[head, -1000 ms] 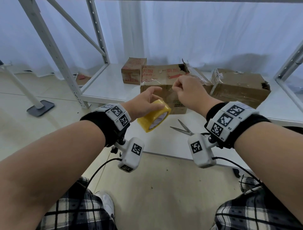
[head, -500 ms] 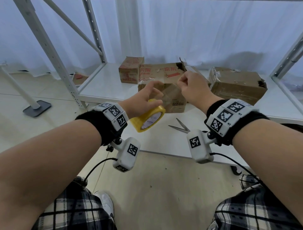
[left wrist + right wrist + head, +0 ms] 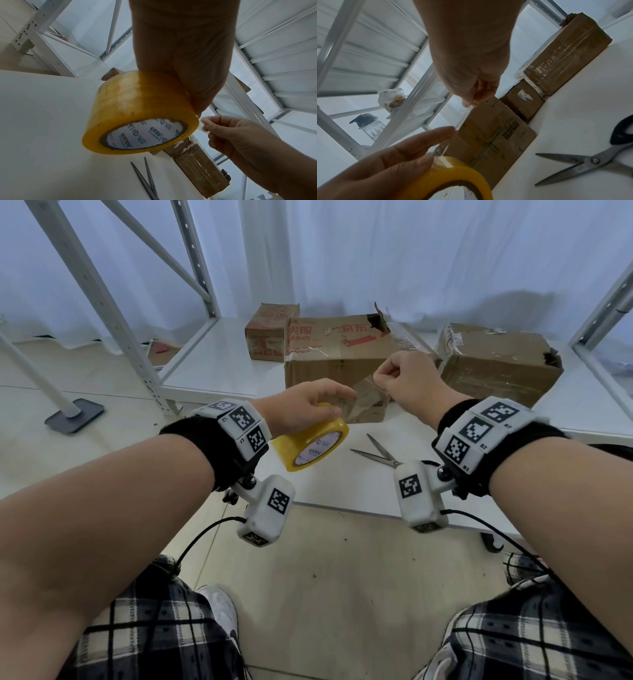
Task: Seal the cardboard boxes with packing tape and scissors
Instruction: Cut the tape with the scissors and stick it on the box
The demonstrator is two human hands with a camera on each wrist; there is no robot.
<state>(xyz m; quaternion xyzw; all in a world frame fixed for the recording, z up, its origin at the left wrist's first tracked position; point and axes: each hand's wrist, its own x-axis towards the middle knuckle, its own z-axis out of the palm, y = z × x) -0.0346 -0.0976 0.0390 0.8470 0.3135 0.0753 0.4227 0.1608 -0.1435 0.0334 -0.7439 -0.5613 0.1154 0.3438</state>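
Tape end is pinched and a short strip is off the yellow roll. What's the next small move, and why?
Probably draw the right hand further away from the yellow packing-tape roll that the left hand holds. The clear strip looks shorter than the large brown cardboard box behind it, and the steel scissors lie untouched on the white table.

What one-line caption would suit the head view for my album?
Left hand holds a yellow tape roll while the right hand pulls out clear tape before cardboard boxes; scissors lie open.
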